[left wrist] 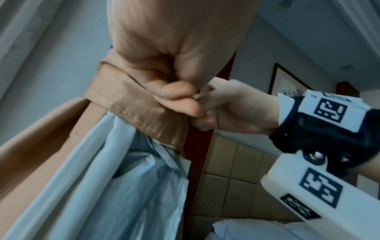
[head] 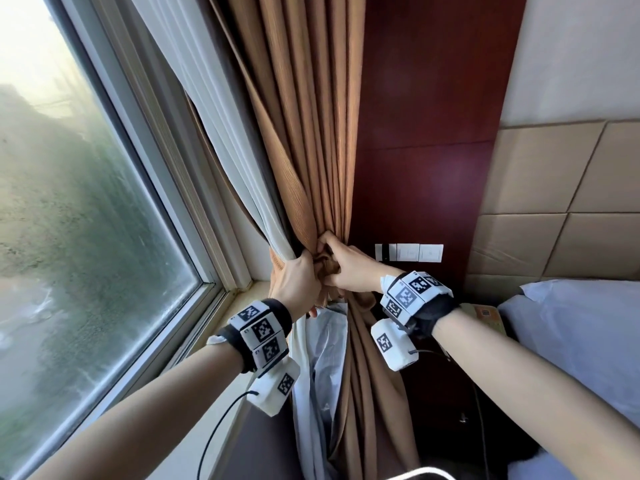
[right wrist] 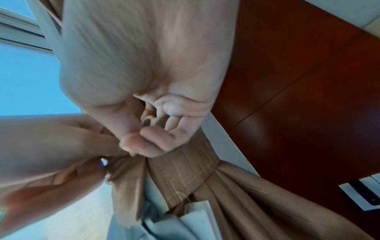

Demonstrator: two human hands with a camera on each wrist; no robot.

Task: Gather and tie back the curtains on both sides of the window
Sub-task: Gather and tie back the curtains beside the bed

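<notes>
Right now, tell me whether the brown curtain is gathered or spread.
Gathered: the brown curtain narrows into a bunch where the left hand and right hand grip it, the tieback band around it.

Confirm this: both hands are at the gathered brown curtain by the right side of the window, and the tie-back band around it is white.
Not quite. The tie-back band is brown, like the curtain; the left wrist view shows it wrapped round the bundle. The white cloth is the lining hanging below. Left hand and right hand are both there.

tie ends: buried under both hands (head: 322, 271), can't see any knot
right wrist view: pretty blurry
curtain (head: 311, 116) top: cropped off
</notes>
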